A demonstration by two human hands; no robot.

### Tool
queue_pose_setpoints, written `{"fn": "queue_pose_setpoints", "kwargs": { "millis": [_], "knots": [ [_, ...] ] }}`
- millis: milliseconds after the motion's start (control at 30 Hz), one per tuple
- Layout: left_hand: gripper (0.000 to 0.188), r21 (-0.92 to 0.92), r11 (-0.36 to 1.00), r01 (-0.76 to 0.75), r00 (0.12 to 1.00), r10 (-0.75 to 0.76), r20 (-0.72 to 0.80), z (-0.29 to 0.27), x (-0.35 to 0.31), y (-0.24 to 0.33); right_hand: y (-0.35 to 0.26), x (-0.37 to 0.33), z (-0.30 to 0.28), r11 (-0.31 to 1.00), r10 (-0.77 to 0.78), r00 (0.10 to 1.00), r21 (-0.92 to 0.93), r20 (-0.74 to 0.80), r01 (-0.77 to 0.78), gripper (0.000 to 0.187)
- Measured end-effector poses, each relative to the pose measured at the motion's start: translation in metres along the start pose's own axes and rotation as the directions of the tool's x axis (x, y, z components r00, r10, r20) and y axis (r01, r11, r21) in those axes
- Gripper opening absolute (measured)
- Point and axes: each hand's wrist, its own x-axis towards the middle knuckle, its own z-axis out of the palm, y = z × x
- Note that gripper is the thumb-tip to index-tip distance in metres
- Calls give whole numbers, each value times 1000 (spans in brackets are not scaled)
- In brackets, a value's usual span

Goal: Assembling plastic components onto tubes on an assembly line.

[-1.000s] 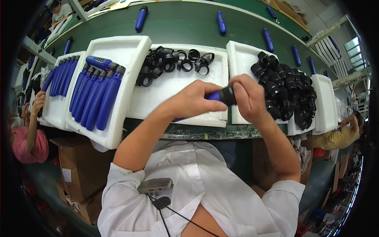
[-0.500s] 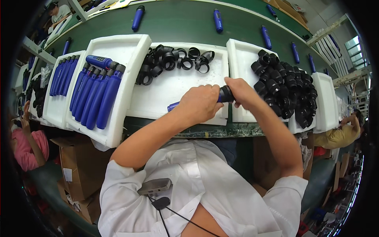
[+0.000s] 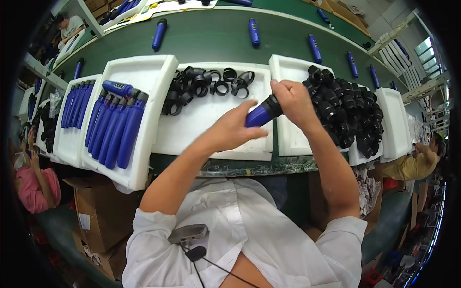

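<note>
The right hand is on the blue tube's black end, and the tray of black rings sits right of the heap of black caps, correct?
No: the head view shows the tray of black rings left of the caps. The right hand is on the blue tube's black end.

Right hand (image 3: 294, 103) grips black end (image 3: 272, 106) of blue tube (image 3: 258, 117); left hand (image 3: 233, 128) loosely spread at tube.
</note>
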Motion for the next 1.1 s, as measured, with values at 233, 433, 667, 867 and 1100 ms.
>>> {"fn": "queue_pose_setpoints", "kwargs": {
  "millis": [233, 433, 667, 867, 1100],
  "knots": [
    [48, -790, 215, 574, 803, 37, 594, 12, -30, 1, -13, -9, 4, 230, -256, 935, 955, 247, -189, 39],
    [40, -668, 619, 414, 910, -263, 320, 39, -31, 15, -2, -10, 22, 307, 114, 981, 934, 157, -185, 23],
    [35, -357, 870, 341, 939, -337, 75, 39, -3, 21, 7, 17, 16, 353, 212, 968, 913, 135, -205, 31],
    [40, -280, 916, 288, 888, -365, -281, -44, 149, -18, 33, -1, 40, 929, 187, 953, 359, -238, -93, 27],
    [44, 229, 842, 489, 707, -229, -669, -114, 285, -84, 43, -67, 85, 966, -240, 927, 26, -288, 258, 16]
  ]
}}
